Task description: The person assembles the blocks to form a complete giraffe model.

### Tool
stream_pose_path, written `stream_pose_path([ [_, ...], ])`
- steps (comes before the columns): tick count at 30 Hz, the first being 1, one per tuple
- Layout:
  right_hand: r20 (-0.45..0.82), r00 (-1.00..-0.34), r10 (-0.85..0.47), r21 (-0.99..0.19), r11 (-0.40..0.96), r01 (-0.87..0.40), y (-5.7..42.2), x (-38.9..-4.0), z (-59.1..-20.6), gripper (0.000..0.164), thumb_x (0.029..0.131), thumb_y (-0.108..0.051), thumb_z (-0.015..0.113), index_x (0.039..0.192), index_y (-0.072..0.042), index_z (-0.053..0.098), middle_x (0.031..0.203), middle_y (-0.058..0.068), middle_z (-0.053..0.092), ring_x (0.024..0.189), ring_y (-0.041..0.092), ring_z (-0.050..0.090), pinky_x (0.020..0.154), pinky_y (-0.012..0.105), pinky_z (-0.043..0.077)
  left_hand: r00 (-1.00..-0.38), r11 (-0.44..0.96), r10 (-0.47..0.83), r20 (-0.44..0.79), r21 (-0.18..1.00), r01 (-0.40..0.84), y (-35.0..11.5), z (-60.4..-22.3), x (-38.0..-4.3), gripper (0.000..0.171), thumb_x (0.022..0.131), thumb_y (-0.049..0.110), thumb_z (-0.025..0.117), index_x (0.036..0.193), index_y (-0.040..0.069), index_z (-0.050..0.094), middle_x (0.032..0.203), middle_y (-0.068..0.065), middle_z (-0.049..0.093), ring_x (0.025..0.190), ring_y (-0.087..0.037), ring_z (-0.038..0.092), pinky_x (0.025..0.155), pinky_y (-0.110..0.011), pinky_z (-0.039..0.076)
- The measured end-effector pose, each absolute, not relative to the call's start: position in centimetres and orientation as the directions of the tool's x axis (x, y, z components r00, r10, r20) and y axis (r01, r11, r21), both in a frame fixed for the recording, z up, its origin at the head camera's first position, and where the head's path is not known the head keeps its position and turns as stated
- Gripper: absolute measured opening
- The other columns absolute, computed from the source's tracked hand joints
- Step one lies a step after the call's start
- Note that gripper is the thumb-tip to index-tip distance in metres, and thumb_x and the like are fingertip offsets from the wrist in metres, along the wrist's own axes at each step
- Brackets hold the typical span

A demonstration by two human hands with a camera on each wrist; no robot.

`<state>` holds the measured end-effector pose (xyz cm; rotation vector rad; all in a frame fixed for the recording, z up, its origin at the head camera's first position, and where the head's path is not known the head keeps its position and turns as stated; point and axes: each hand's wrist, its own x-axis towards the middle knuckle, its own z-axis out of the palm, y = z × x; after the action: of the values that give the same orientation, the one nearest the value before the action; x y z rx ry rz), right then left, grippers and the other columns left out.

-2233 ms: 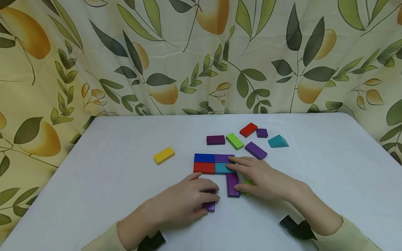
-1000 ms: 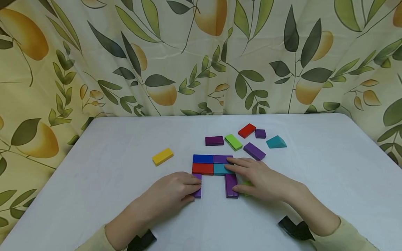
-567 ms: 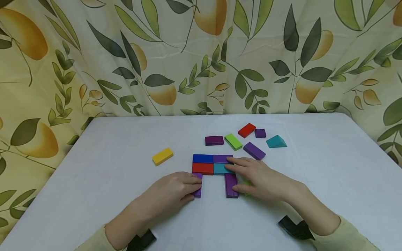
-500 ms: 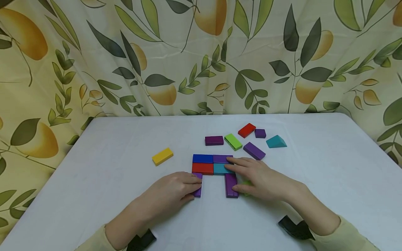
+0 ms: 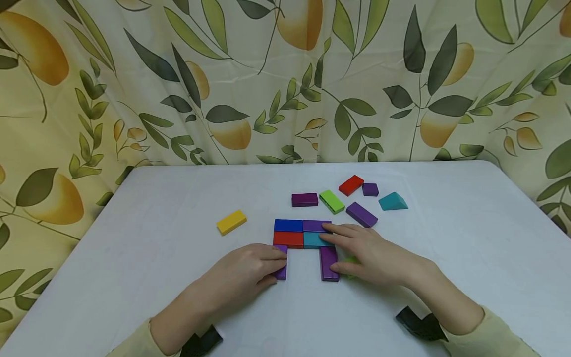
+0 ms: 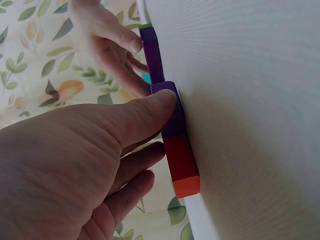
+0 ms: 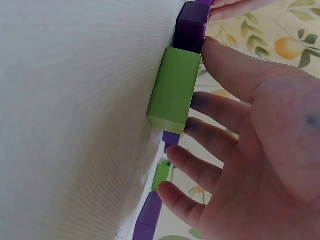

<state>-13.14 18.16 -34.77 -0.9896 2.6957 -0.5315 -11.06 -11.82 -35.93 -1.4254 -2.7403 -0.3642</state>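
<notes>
My left hand (image 5: 243, 270) pinches a purple block (image 5: 281, 273), its thumb at the near end and fingers over the top. That block stands lengthwise against the near side of a red block (image 5: 288, 240). Beside the red lies a teal block (image 5: 312, 241), with a blue block (image 5: 288, 225) and a purple one behind. My right hand (image 5: 376, 250) spreads its fingers over the right-hand blocks, its thumb at a darker purple block (image 5: 328, 263) running toward me. Under that hand a lime green block (image 7: 175, 90) is mostly hidden from the head view.
A yellow block (image 5: 231, 222) lies off to the left. Farther back are a dark purple block (image 5: 305, 200), a lime block (image 5: 332, 202), a red block (image 5: 351, 185), a small purple block (image 5: 370, 189), a violet block (image 5: 362, 214) and a teal triangular prism (image 5: 393, 201).
My left hand has carried its purple block left and away from me, up to the red block's near edge, then shifted it slightly. The right hand has stayed in place.
</notes>
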Motion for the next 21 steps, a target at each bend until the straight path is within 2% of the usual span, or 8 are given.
stream_pose_path([
  [8, -0.083, -0.747, -0.659, -0.405, 0.708, -0.579, 18.2, -13.2, -34.7, 0.061, 0.097, -0.043, 0.066, 0.148, -0.013, 0.053, 0.157, 0.01, 0.04, 0.142, 0.04, 0.035, 0.109, 0.068, 0.029, -0.601, 0.571, 0.788, 0.131, 0.212, 0.794, -12.0, -35.9, -11.2, 0.038, 0.093, 0.024, 0.076, 0.127, 0.009, 0.072, 0.129, 0.0, 0.066, 0.123, -0.015, 0.059, 0.103, -0.03, 0.047],
  [16, -0.095, -0.746, -0.659, -0.412, 0.708, -0.573, 18.1, -13.2, -34.7, 0.061, 0.097, -0.044, 0.066, 0.149, -0.014, 0.052, 0.158, 0.01, 0.039, 0.142, 0.04, 0.035, 0.109, 0.068, 0.03, -0.73, 0.656, 0.673, 0.121, 0.357, 0.664, -13.9, -35.7, -12.0, 0.041, 0.09, 0.032, 0.079, 0.127, 0.016, 0.072, 0.127, 0.006, 0.064, 0.123, -0.012, 0.055, 0.101, -0.031, 0.049],
  [21, -0.091, -0.747, -0.659, -0.403, 0.71, -0.578, 18.1, -13.2, -34.7, 0.061, 0.097, -0.043, 0.066, 0.148, -0.013, 0.053, 0.157, 0.011, 0.04, 0.142, 0.04, 0.035, 0.109, 0.068, 0.03, -0.753, 0.666, 0.65, 0.104, 0.401, 0.629, -15.0, -35.8, -12.6, 0.037, 0.089, 0.028, 0.08, 0.124, 0.017, 0.073, 0.124, 0.006, 0.064, 0.121, -0.012, 0.056, 0.1, -0.033, 0.05],
])
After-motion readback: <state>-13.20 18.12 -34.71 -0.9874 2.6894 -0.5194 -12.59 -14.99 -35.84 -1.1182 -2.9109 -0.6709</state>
